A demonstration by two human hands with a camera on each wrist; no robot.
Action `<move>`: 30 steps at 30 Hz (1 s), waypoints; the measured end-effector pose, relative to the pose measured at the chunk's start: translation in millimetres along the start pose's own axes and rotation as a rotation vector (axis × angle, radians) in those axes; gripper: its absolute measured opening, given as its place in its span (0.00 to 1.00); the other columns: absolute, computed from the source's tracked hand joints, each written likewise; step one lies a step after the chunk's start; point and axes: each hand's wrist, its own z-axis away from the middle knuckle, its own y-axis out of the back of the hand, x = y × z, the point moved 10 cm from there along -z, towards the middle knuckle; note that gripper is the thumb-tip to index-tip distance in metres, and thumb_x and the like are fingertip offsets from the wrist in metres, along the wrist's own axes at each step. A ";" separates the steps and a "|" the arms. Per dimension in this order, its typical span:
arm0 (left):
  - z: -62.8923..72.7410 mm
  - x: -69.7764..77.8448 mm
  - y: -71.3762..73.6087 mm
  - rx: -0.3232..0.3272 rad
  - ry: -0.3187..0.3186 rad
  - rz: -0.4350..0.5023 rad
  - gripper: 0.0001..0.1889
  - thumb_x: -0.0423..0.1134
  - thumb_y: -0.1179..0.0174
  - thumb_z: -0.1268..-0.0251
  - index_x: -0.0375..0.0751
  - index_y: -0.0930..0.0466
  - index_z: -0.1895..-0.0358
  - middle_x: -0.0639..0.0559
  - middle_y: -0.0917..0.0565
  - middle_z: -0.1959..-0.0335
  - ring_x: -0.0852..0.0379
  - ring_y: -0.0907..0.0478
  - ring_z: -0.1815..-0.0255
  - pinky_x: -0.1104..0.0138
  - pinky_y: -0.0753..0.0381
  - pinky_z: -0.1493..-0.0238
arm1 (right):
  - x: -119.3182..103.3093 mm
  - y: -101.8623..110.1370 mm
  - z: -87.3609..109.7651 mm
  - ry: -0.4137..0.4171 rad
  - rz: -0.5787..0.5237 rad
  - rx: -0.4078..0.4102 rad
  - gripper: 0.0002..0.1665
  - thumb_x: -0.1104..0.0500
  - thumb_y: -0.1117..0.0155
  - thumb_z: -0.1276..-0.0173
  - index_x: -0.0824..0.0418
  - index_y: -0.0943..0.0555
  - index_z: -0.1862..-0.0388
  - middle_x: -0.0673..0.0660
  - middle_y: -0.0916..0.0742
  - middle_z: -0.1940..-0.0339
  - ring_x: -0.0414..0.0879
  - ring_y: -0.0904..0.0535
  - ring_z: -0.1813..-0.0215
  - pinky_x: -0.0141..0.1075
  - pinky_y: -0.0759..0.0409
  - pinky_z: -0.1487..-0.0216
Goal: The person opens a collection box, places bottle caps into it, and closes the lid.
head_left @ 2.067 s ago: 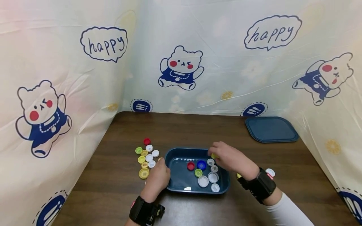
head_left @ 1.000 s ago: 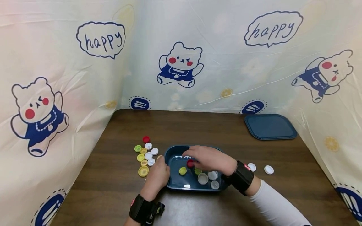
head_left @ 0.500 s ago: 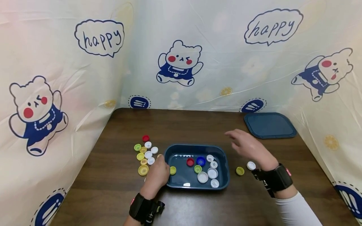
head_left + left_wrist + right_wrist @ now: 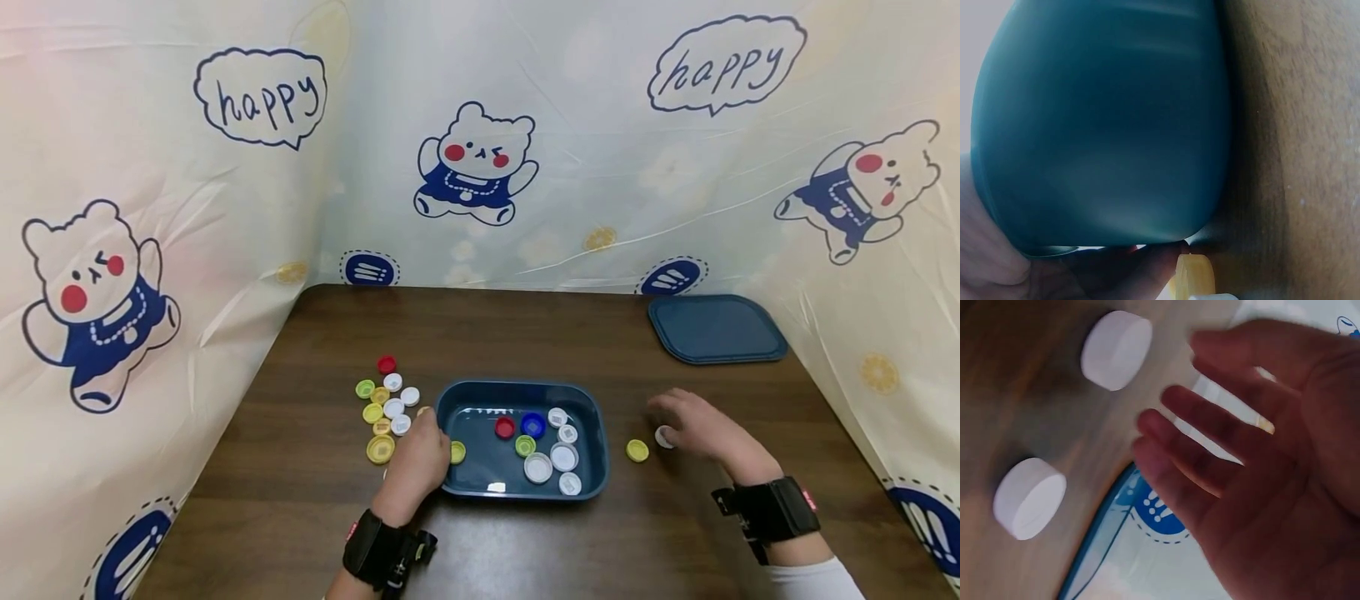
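Note:
My left hand [image 4: 420, 458] grips the left rim of a dark blue tray [image 4: 468, 487], whose outer wall fills most of the left wrist view. Inside lie several bottle caps: a red cap [image 4: 505, 427], a blue cap [image 4: 533, 425], a green cap [image 4: 525, 447], several white ones, and a yellow cap [image 4: 457, 452] against the left wall. Right of the tray, my right hand [image 4: 701, 429] hovers with relaxed fingers by a white cap [image 4: 663, 437]. Two white caps show in the right wrist view, both apart from its fingers. A yellow cap [image 4: 637, 451] lies between tray and right hand.
Left of the tray, several yellow, white, green and red caps [image 4: 386, 364] are clustered on the wooden table [image 4: 540, 550]. A flat blue lid-like tray [image 4: 716, 331] lies at the back right. A printed curtain [image 4: 600, 125] surrounds the table's back and sides.
My right hand carried a yellow cap into the tray and let it go; the cap slid to the left wall. That hand then moved right to the white caps. My left hand stayed on the rim.

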 end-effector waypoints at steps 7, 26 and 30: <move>0.3 -0.5 0.7 0.002 0.003 0.004 0.16 0.32 0.50 0.26 0.25 0.30 0.42 0.38 0.22 0.52 0.48 0.23 0.59 0.52 0.18 0.55 | 2.4 -14.0 3.5 0.045 -0.004 -0.038 0.25 0.72 0.30 0.41 0.64 0.18 0.42 0.63 0.18 0.46 0.61 0.23 0.44 0.58 0.22 0.45; 2.2 -0.5 0.5 -0.001 -0.003 0.017 0.18 0.32 0.51 0.25 0.23 0.31 0.39 0.36 0.22 0.51 0.48 0.23 0.58 0.51 0.19 0.53 | 1.9 -14.4 6.0 0.093 0.076 0.071 0.17 0.74 0.26 0.45 0.58 0.19 0.61 0.54 0.20 0.60 0.52 0.22 0.57 0.47 0.21 0.58; 1.7 -0.1 0.9 -0.002 -0.006 0.014 0.19 0.33 0.51 0.25 0.23 0.31 0.38 0.36 0.22 0.50 0.48 0.23 0.58 0.51 0.19 0.53 | -9.2 -7.3 7.6 0.106 0.057 0.103 0.16 0.72 0.27 0.44 0.59 0.18 0.60 0.53 0.19 0.60 0.50 0.22 0.58 0.46 0.21 0.58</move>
